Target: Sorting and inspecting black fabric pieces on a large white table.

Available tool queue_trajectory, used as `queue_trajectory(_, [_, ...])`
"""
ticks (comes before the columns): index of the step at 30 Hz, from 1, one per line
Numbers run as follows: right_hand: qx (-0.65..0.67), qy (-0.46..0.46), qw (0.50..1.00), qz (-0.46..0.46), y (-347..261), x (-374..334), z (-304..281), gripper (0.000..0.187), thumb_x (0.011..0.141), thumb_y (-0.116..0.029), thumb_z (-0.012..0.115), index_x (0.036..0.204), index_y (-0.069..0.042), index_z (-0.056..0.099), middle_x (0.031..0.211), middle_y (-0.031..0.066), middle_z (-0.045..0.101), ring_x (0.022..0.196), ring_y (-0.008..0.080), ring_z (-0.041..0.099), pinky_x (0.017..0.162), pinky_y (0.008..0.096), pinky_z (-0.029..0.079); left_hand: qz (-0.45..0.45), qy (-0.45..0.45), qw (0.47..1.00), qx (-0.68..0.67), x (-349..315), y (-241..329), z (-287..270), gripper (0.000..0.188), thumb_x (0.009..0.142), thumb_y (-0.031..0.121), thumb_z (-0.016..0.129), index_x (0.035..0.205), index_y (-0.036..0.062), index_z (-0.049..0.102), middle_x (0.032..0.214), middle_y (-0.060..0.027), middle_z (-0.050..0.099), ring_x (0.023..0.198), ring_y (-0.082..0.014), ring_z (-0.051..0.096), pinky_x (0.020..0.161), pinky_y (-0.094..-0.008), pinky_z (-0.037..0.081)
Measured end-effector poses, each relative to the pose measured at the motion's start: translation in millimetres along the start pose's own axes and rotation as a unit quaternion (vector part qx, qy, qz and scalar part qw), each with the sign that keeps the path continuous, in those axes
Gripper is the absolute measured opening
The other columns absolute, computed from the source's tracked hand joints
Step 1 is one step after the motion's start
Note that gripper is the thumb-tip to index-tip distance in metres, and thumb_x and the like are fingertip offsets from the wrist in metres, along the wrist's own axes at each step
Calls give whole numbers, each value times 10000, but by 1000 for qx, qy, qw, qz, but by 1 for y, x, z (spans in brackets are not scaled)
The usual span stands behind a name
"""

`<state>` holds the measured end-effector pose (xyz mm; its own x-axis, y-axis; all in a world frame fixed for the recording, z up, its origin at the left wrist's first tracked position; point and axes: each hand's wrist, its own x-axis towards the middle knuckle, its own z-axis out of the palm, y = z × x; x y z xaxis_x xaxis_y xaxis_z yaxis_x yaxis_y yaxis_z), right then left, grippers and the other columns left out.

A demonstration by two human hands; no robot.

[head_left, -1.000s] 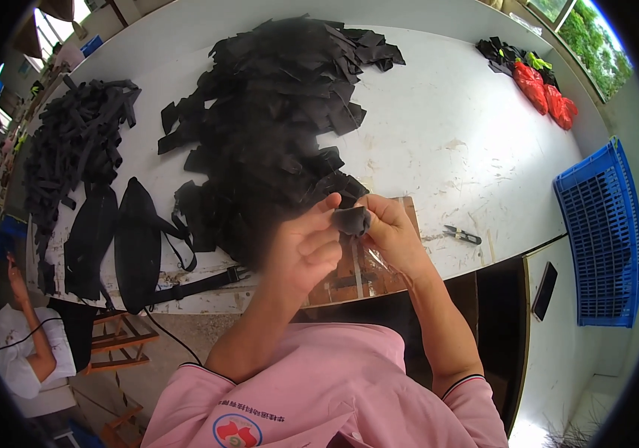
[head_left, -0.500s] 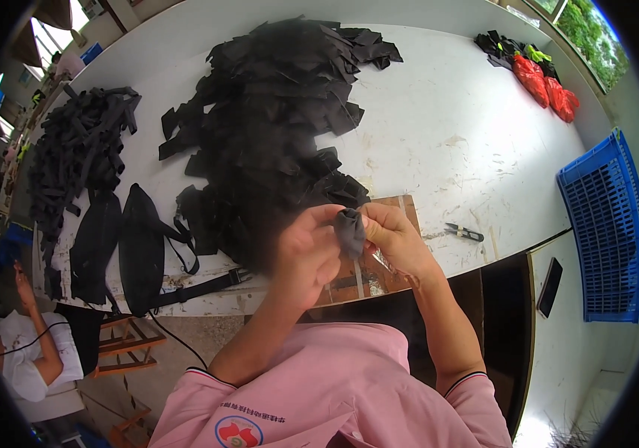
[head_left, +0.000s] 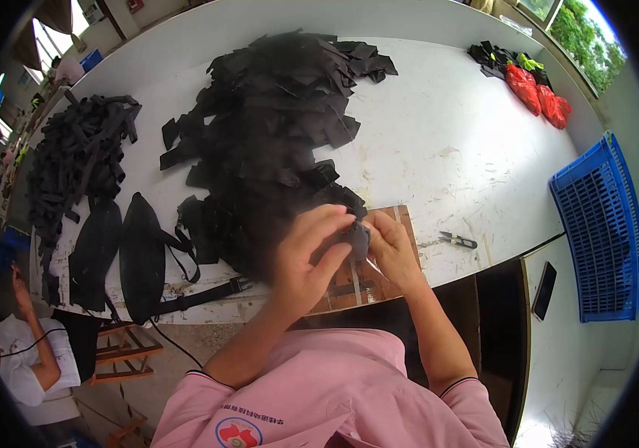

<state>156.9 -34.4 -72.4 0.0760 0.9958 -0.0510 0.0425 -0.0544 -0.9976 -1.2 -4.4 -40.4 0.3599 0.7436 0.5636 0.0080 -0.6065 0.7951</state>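
Note:
A small piece of dark grey fabric (head_left: 360, 240) is folded up between my hands, over the near edge of the table. My right hand (head_left: 392, 250) pinches it from the right with thumb and fingers. On its left, my left hand (head_left: 308, 250) has thumb and fingers apart, the fingertips at the fabric's edge. Just beyond my hands spreads a large heap of black fabric pieces (head_left: 267, 142), blurred in its middle. A brown board (head_left: 401, 224) lies under my hands, partly covered by them.
Black strips (head_left: 80, 149) are piled at the left, with black pouches on straps (head_left: 144, 257) nearer me. Thread snips (head_left: 457, 240) lie right of the board. Farther right are red plastic bags (head_left: 532, 93), a blue crate (head_left: 603, 231) and a phone (head_left: 545, 291). Someone in white (head_left: 32, 358) sits lower left.
My left thumb has come away from the other fingers, and that hand has opened beside the fabric. The fabric has turned and shifted slightly right and down. My view has tilted a little.

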Motion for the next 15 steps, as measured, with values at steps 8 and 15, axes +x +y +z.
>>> queue_trajectory(8, [-514, 26, 789, -335, -68, -6, 9, 266, 714, -236, 639, 615, -57, 470, 624, 46, 484, 619, 208, 531, 466, 320, 405, -124, 180, 927, -306, -8, 14, 4, 62, 813, -28, 540, 866, -26, 574, 871, -69, 585, 803, -109, 514, 782, -254, 393])
queue_trajectory(15, [-408, 26, 868, -283, -13, -4, 5, 196, 718, -194, 635, 649, -64, 506, 604, 50, 497, 555, 231, 528, 441, 332, 405, -231, 17, 905, -358, 6, 5, 6, 126, 771, 71, 638, 868, 4, 595, 855, -50, 584, 810, -131, 534, 767, -275, 413])
